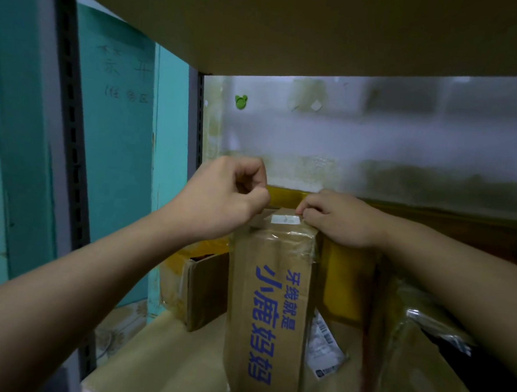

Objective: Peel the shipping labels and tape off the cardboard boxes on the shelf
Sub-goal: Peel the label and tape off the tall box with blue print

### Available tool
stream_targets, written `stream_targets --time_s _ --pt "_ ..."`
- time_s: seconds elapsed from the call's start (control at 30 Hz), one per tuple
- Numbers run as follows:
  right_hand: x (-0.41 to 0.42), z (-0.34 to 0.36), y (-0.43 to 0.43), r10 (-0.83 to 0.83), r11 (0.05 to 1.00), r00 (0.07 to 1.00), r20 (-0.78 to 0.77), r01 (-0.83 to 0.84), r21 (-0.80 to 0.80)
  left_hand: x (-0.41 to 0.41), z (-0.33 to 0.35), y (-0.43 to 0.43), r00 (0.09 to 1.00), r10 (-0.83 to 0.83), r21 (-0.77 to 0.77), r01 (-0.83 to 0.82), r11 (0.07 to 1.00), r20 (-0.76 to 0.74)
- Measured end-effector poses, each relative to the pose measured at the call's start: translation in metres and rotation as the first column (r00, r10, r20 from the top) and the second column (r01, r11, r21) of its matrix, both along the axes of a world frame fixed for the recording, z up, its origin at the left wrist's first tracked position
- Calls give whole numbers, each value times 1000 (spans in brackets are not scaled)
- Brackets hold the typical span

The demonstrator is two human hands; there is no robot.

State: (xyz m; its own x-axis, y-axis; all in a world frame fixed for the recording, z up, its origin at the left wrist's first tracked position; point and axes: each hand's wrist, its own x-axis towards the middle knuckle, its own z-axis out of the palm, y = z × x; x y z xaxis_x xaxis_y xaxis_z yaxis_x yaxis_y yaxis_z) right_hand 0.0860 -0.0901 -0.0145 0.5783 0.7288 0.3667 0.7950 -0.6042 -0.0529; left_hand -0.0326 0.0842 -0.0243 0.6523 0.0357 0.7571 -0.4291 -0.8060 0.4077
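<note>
On the shelf [163, 350], a tall cardboard box [270, 311] stands upright beneath both grips. The left grip [221, 196] is curled tight, but I cannot tell what it holds. The right grip [337, 219] pinches clear tape [279, 238] at the box top, with a white label scrap [284, 219] just to its left.

My left hand [224, 196] is raised and fisted, thumb on forefinger; my right hand [337, 219] sits lower, fingers [308, 210] pinched together.

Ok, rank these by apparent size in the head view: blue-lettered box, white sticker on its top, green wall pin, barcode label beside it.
1. Blue-lettered box
2. Barcode label, partly hidden
3. White sticker and green pin: about alike; the pin is farther back.
</note>
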Motion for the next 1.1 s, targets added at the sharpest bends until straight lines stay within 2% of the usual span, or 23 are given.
stream_targets --time_s 0.13,0.43,0.73,0.87,1.1 --pt "4 0 0 5 1000 1000 -18 -6 -7 -4 5 -6 997 34 -27 -32 999 75" --pt "2 -2 0 -15 1000 1000 6 15 -26 -5 7 -17 995 86 -17 -87 996 -52" --pt "3 -2 0 18 1000 1000 -6 -18 6 19 13 -6 980 168 34 -166 986 -109" --pt "3 -1 1 23 999 1000 0 -23 30 39 15 -2 983 157 93 -148 985 -93" --pt "4 -2 0 15 996 999 -30 -12 85 71 12 6 975 65 232 -14 973 -214"
